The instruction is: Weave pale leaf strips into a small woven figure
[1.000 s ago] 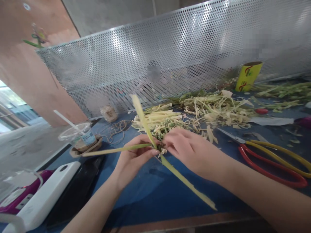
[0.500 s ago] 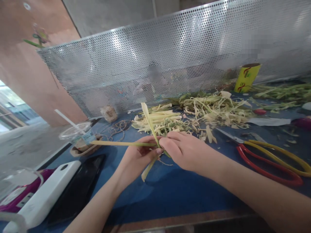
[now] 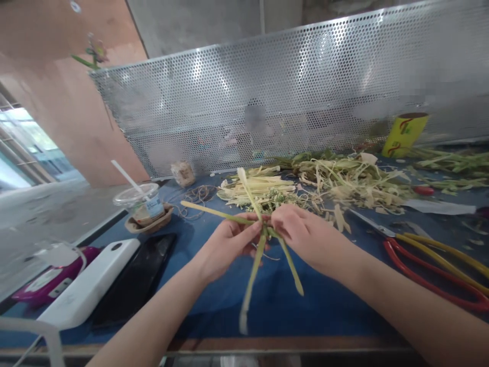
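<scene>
My left hand [image 3: 228, 245] and my right hand [image 3: 305, 235] meet over the blue table [image 3: 328, 306], both pinched on crossed pale green leaf strips [image 3: 254, 265]. One strip sticks out to the left, one points up and away, and two ends hang down toward me. The crossing point sits between my fingertips and is partly hidden by them.
A heap of cut leaf strips and trimmings [image 3: 328, 178] lies behind my hands. Red and yellow scissors [image 3: 431, 260] lie at the right. A plastic cup with a straw [image 3: 143, 204], a coil of twine [image 3: 196, 194], a black phone [image 3: 133, 280] and a white device [image 3: 86, 290] sit left. A perforated metal screen [image 3: 286, 102] stands behind.
The long strip was pulled through the crossing; two ends now hang down toward me and the upright end is shorter. The view shifted right a little.
</scene>
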`<state>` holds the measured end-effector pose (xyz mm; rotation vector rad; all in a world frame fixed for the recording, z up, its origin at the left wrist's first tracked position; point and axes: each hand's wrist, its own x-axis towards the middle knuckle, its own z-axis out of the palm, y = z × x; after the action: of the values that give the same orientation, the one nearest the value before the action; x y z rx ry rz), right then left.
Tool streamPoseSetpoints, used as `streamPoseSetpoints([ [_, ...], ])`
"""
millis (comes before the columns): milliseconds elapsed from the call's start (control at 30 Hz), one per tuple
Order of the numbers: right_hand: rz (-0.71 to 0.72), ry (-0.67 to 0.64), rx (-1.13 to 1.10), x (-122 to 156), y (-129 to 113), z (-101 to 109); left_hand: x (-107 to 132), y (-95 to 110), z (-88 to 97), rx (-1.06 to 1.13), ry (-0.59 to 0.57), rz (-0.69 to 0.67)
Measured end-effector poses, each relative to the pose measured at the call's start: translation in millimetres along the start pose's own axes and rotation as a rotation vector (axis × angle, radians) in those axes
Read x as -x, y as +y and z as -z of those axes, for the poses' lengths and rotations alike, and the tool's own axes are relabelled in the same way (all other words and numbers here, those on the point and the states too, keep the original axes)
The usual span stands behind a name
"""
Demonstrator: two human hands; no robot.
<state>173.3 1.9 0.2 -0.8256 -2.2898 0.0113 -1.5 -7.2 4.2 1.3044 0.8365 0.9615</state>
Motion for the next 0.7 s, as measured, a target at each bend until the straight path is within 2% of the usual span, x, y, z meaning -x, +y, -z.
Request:
streamPoseSetpoints([
  [67, -0.041, -0.007, -0.067, 1.7, 3.6, -1.0, -0.2, -0.8, 1.2, 0.059, -0.081, 0.015],
  [133, -0.087, -0.029, -0.125, 2.8, 5.8, -2.0, -0.9, -1.5, 2.1, 0.055, -0.093, 0.002],
  [300, -0.196, -0.069, -0.146, 3.2, 5.2, -3.0, -2.5, -3.0, -1.0, 0.035, 0.060, -0.035],
  [400, -0.232, -0.076, -0.117, 3.6, 3.3, -3.9, -3.5, -4.2, -4.5, 0.069, 0.107, -0.070],
  [567, -0.182, -0.015, -0.093, 3.8, 4.4, -5.6, -4.6, -6.2, -3.9, 0.125, 0.149, -0.043],
  [700, -0.122, 0.069, -0.090, 1.4, 8.6, -0.3, -2.9, -6.0, -2.8, 0.124, 0.083, -0.051],
])
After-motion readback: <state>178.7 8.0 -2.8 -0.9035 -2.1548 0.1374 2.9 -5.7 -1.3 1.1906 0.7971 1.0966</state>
